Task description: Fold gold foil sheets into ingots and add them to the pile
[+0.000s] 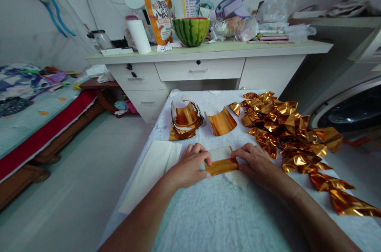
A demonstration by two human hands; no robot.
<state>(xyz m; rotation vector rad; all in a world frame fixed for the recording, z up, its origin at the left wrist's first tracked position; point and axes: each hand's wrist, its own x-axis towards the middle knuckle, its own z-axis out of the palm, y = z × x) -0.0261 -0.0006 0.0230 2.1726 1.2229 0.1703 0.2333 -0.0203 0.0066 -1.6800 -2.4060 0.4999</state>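
A small sheet [222,166], with a gold strip along its near edge and a pale part behind, lies on the cloth-covered table. My left hand [195,164] pinches its left end between thumb and fingers. At the right end, my right hand [251,160] grips the same strip, fingers closed. White paper [149,174] lies beside my left hand. Behind the hands are a curved gold sheet [222,121] and a pile of gold pieces with curled strips [186,117]. Many twisted gold foil pieces [276,125] are heaped to the right, one small piece [235,108] apart.
A white desk [208,51] stands beyond the table, holding a watermelon half [191,31], an orange bag [159,16] and a white roll [139,35]. A bed [44,125] is at the left, a washing machine [351,105] at the right.
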